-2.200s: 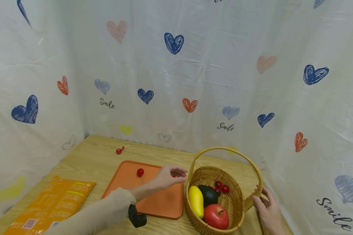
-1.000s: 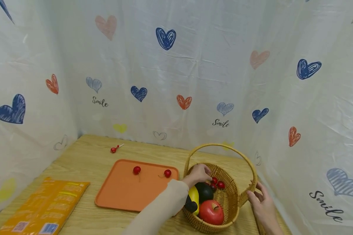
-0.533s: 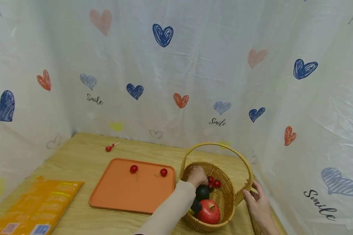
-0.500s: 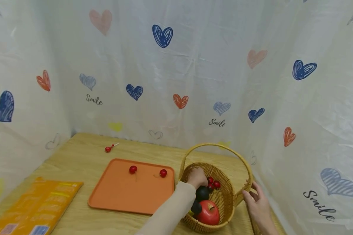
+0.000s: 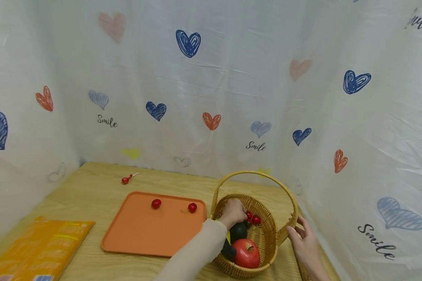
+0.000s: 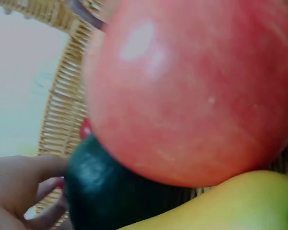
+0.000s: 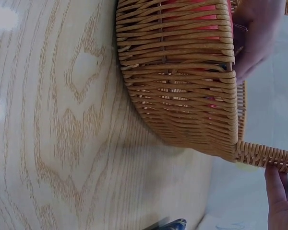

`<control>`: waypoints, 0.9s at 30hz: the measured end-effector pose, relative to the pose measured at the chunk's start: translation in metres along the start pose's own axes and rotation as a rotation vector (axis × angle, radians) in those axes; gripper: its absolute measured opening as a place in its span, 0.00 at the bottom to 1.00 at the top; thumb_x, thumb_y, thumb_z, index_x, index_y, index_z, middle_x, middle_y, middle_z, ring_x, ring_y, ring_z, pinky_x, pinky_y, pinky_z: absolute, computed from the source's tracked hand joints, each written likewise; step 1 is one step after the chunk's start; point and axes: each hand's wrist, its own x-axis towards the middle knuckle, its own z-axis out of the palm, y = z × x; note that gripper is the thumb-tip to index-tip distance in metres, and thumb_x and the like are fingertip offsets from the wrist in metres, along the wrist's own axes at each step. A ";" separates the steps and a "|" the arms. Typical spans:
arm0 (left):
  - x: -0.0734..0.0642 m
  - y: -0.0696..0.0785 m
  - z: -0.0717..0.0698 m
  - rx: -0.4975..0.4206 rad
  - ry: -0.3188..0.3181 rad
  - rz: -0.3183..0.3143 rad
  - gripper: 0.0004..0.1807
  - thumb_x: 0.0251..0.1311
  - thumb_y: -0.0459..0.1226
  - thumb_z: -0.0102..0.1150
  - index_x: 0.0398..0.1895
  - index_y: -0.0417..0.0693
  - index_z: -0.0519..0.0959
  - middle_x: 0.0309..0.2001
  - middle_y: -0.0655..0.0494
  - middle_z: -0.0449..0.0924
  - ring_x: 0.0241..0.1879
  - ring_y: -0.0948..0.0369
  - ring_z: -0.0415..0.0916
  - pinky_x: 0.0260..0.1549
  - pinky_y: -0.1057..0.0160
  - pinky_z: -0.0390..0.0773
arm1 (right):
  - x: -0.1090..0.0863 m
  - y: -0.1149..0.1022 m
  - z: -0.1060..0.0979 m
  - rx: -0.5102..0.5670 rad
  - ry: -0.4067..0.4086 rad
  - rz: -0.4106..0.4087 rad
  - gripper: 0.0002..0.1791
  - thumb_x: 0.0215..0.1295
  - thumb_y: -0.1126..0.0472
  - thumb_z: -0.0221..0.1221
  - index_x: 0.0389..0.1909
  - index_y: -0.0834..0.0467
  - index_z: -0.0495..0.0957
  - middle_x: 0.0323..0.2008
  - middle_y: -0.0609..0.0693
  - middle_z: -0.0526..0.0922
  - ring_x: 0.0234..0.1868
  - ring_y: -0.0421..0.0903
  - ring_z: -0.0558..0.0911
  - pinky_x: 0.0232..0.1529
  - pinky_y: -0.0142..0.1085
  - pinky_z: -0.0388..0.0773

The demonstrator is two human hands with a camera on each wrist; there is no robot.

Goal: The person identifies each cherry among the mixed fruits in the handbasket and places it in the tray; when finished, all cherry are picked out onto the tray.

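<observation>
In the head view my left hand [image 5: 233, 212] reaches inside the wicker basket [image 5: 261, 238], its fingertips at the small red cherries [image 5: 256, 219]. The left wrist view shows a bit of a red cherry [image 6: 61, 183] pinched between thumb and fingers, mostly hidden. Beside that hand lie a dark green avocado-like fruit [image 5: 238, 232], a big red apple [image 5: 247, 253] and a yellow mango-like fruit [image 6: 240, 206], which the sleeve and wristband partly cover in the head view. My right hand [image 5: 306, 246] grips the base of the basket's handle [image 5: 253, 171] on the right side.
Left of the basket lies an orange tray [image 5: 151, 230] with one cherry [image 5: 156, 203] and another cherry [image 5: 192, 207] near its far edge. A red lollipop [image 5: 125, 180] sits behind it. An orange packet [image 5: 38, 249] is at the near left. A heart-printed curtain [image 5: 183, 78] encloses the table.
My left hand has moved right from over the tray into the basket, down to the cherries there. My right hand keeps its hold on the handle. The head view has turned slightly right.
</observation>
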 end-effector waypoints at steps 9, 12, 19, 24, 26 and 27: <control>-0.019 -0.005 -0.027 -0.238 -0.037 0.144 0.06 0.52 0.33 0.69 0.34 0.44 0.85 0.30 0.59 0.81 0.29 0.64 0.75 0.28 0.66 0.76 | -0.001 0.002 -0.002 -0.024 -0.010 0.005 0.29 0.72 0.59 0.51 0.68 0.65 0.55 0.61 0.62 0.60 0.44 0.16 0.66 0.39 0.20 0.72; -0.026 -0.009 -0.035 -0.259 -0.046 0.166 0.07 0.52 0.34 0.69 0.35 0.44 0.85 0.31 0.61 0.81 0.28 0.66 0.74 0.27 0.68 0.75 | 0.000 0.002 -0.001 -0.028 -0.019 0.007 0.29 0.72 0.58 0.50 0.68 0.65 0.54 0.61 0.62 0.59 0.43 0.15 0.65 0.39 0.19 0.72; -0.053 -0.017 -0.050 -0.293 -0.138 0.232 0.06 0.52 0.35 0.69 0.34 0.48 0.86 0.34 0.63 0.81 0.30 0.69 0.72 0.25 0.70 0.73 | -0.003 0.001 0.003 -0.020 -0.043 0.015 0.30 0.73 0.58 0.49 0.68 0.66 0.52 0.60 0.61 0.58 0.43 0.15 0.65 0.38 0.18 0.71; -0.068 -0.023 -0.060 -0.339 -0.160 0.240 0.07 0.51 0.36 0.69 0.34 0.50 0.86 0.35 0.66 0.81 0.29 0.72 0.75 0.26 0.71 0.74 | -0.003 -0.002 0.001 -0.017 -0.047 -0.002 0.30 0.73 0.58 0.49 0.67 0.68 0.52 0.58 0.58 0.59 0.43 0.15 0.66 0.38 0.18 0.71; -0.070 -0.027 -0.066 -0.375 -0.159 0.240 0.07 0.52 0.36 0.69 0.35 0.49 0.86 0.35 0.65 0.81 0.29 0.71 0.76 0.27 0.71 0.75 | -0.003 -0.002 -0.001 -0.032 -0.045 0.002 0.30 0.73 0.57 0.49 0.67 0.68 0.51 0.58 0.57 0.58 0.43 0.14 0.65 0.38 0.17 0.71; -0.071 -0.030 -0.070 -0.403 -0.158 0.240 0.07 0.52 0.35 0.69 0.36 0.49 0.86 0.35 0.65 0.81 0.29 0.69 0.76 0.27 0.71 0.75 | -0.003 -0.003 -0.002 -0.042 -0.042 0.007 0.31 0.73 0.57 0.49 0.68 0.68 0.51 0.58 0.56 0.58 0.43 0.14 0.65 0.38 0.17 0.71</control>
